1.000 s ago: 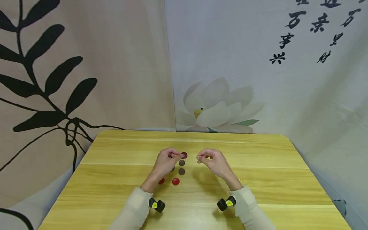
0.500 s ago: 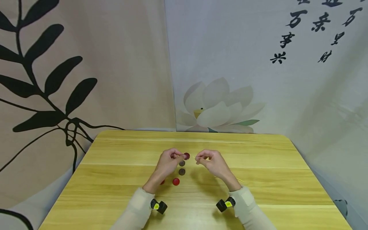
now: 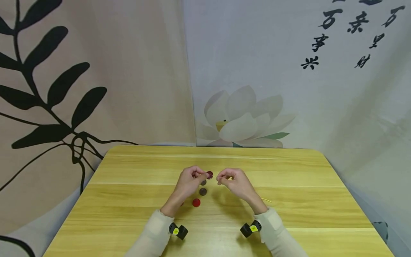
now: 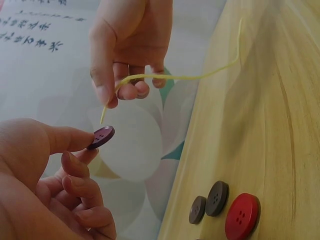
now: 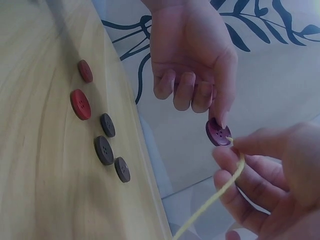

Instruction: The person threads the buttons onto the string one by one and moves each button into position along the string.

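Observation:
My left hand (image 3: 190, 181) pinches the edge of a purple button (image 4: 103, 136) between thumb and forefinger, holding it up above the table. The button's several small holes show in both wrist views. Facing it, my right hand (image 3: 237, 182) pinches a yellow string (image 4: 175, 77) close to its end. A short tip pokes out toward the button. In the left wrist view that tip is just apart from the button; in the right wrist view it overlaps the button's face. The string's long part trails past my right hand toward the table.
On the wooden table (image 3: 289, 178) lie red buttons (image 5: 80, 104) and dark grey-brown buttons (image 5: 104, 150), beneath and beside my left hand. A printed curtain (image 3: 250, 71) hangs behind the table's far edge.
My left hand has shifted right with the purple button, and my right hand slightly left with the string. The gap between them has narrowed.

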Tool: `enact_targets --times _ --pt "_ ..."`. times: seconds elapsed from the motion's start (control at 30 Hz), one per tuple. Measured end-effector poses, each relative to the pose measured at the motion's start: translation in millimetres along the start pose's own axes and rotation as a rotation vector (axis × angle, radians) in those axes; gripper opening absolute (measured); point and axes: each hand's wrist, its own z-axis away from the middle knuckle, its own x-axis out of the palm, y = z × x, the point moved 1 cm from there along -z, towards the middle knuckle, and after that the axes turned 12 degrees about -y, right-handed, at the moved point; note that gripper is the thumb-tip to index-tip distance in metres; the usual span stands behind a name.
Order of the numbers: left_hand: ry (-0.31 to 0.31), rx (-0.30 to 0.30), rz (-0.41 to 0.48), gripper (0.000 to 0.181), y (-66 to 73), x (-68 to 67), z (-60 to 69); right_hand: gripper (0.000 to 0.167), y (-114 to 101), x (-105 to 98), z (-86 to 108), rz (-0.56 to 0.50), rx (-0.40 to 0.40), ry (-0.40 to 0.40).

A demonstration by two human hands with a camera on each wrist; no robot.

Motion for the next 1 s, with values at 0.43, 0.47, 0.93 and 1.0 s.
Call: enact_targets --times 0.43,0.47,0.93,1.0 --pt "-0.006 0.008 -0.008 0.008 3.6 4.2 -1.1 0.009 2.9 1.4 -1.0 0.02 0.003 0.009" --pt "-0.005 0.012 -0.008 0.009 3.7 4.5 -1.3 0.009 2.9 1.5 -0.9 0.021 0.004 0.012" --pt "-0.02 0.027 -0.02 0.008 2.9 7.8 -1.2 0.008 -0.3 2.3 0.3 0.019 0.018 0.035" --pt "-0.021 0.028 -0.025 0.009 2.7 7.5 -1.3 0.009 -1.0 2.5 0.3 0.017 0.015 0.043"
